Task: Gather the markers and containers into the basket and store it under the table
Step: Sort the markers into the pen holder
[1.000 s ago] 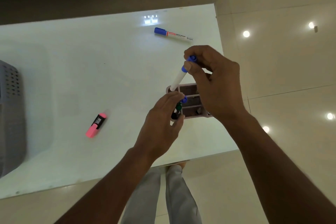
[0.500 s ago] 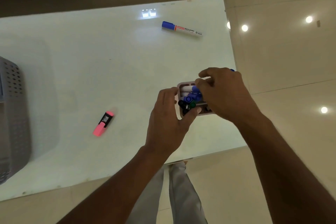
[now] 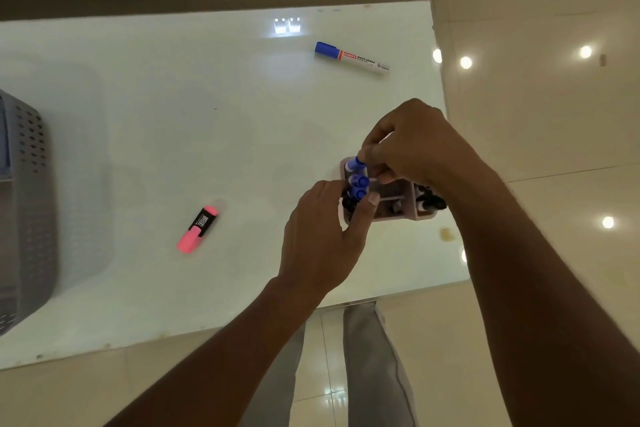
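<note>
A pinkish divided container stands near the table's right front corner with blue-capped markers upright in its left compartment and dark ones at its right end. My left hand grips the container's left side, thumb over its rim. My right hand pinches the top of one blue-capped marker over the container. A blue-capped whiteboard marker lies at the far right of the table. A pink highlighter lies in the middle front. The grey perforated basket stands at the left edge.
The white glass table ends just right of the container and close in front of my hands. Glossy tiled floor with light reflections lies to the right. My grey-trousered legs show below the front edge.
My right hand lowered the blue-capped marker from a raised tilt into the container's left compartment. My left hand stayed on the container. The camera view shifted slightly.
</note>
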The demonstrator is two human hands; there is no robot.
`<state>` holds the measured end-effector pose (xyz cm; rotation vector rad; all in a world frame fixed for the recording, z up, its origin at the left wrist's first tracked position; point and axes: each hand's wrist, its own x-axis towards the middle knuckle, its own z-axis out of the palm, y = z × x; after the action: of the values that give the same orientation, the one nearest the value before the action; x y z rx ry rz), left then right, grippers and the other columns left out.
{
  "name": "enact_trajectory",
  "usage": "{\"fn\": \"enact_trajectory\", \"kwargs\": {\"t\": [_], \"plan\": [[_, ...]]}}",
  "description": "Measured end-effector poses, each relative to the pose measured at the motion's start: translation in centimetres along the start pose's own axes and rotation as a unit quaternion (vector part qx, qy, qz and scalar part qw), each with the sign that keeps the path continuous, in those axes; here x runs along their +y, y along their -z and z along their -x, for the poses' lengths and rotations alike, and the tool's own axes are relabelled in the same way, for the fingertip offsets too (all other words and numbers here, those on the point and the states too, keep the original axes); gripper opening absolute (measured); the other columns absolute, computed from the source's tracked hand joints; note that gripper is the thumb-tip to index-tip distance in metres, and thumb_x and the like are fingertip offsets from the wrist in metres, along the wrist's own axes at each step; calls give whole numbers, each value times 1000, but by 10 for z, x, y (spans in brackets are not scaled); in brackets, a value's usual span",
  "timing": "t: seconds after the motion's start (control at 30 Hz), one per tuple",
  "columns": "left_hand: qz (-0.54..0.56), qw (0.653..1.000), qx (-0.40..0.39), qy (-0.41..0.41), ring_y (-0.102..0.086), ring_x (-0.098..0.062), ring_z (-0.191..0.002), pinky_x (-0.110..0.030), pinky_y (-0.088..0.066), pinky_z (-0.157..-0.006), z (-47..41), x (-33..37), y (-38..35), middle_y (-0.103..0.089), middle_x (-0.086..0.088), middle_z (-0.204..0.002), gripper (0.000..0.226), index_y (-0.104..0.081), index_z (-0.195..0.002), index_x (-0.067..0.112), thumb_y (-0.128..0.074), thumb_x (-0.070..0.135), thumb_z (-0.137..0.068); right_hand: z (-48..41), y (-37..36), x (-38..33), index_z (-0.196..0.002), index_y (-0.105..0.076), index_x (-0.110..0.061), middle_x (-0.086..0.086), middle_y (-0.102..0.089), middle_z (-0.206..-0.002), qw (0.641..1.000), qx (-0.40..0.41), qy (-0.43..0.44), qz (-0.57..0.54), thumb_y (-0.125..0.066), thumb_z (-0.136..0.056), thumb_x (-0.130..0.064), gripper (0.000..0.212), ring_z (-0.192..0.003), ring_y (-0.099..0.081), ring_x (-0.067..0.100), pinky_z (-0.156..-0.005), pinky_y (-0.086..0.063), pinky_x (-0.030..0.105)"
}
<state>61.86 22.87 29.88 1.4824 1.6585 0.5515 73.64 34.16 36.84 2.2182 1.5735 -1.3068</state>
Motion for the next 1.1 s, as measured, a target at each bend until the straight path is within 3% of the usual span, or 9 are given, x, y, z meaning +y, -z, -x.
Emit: {"fn": "enact_trajectory", "kwargs": {"t": [0.13, 0.3, 0.4, 0.57, 0.63, 0.7, 0.83, 0.9, 1.1], "plan": [[22, 1000, 14, 12, -58, -7, -89, -27, -55, -75, -4, 3, 1, -61, 12, -103, 43, -58, -115, 22, -48, 57, -91, 1, 2, 11, -91, -75, -5, 7, -74, -87, 997, 52, 41, -50, -69, -86, -12, 11, -77, -73, 23, -79, -61, 41], [81, 993, 89, 8, -59, -9, -82, -24, -50, -74, -42, 14, 12, -67, 1, -95, 42, -64, -98, 12, -37, 44, -98, -31, 24, 13, -94, -71, 3, 15, -74, -81, 992, 84, 75, -59, -57, -91, -7, 17, -66, -74, 22, -69, -63, 40], [101, 988, 105, 45, -64, -25, -83, -42, -51, -81, -86, 13, 13, -70, -10, -87, 50, -66, -87, 3, -35, 41, -99, -71, 39, 12, -101, -69, 4, 18, -74, -88, 992, 88, 90, -26, -54, -90, -8, 22, -75, -74, 29, -73, -62, 42], [192, 960, 10, 203, -65, -17, -99, -41, -48, -98, -157, 16, 12, -70, 0, -106, 57, -68, -99, 15, -25, 52, -101, -145, 44, 20, -108, -68, 0, 19, -67, -110, 984, 68, 136, 97, -53, -86, -11, 29, -101, -65, 36, -88, -55, 43], [220, 942, -44, 249, -63, -18, -105, -40, -47, -101, -171, 17, 10, -68, 0, -114, 63, -67, -107, 15, -21, 58, -99, -166, 39, 28, -113, -65, 1, 15, -63, -119, 973, 60, 168, 145, -57, -86, -10, 30, -108, -60, 33, -89, -51, 34], [205, 940, -82, 259, -60, -20, -109, -41, -46, -103, -177, 17, 5, -65, 0, -120, 66, -64, -115, 15, -19, 62, -98, -183, 36, 33, -117, -61, -6, 11, -60, -121, 965, 69, 193, 162, -58, -86, -12, 32, -109, -57, 28, -82, -44, 27], [199, 941, -78, 261, -59, -19, -111, -41, -46, -103, -184, 24, -3, -63, -1, -123, 68, -60, -122, 14, -19, 62, -97, -201, 31, 26, -122, -49, -11, 10, -59, -115, 959, 125, 196, 164, -65, -87, -24, 41, -90, -56, 24, -70, -44, 32], [191, 944, -69, 259, -59, -19, -110, -41, -46, -102, -187, 29, -6, -62, -2, -122, 67, -59, -122, 14, -18, 61, -98, -206, 32, 22, -127, -46, -13, 11, -59, -115, 953, 131, 205, 181, -68, -87, -28, 49, -92, -59, 26, -71, -45, 33], [157, 953, -91, 242, -58, -18, -110, -37, -46, -99, -189, 33, -10, -62, 2, -123, 62, -60, -123, 17, -20, 59, -99, -210, 24, 38, -106, -63, -13, 10, -60, -111, 928, 121, 240, 257, -63, -88, -27, 23, -96, -59, 26, -72, -41, 30]]}}
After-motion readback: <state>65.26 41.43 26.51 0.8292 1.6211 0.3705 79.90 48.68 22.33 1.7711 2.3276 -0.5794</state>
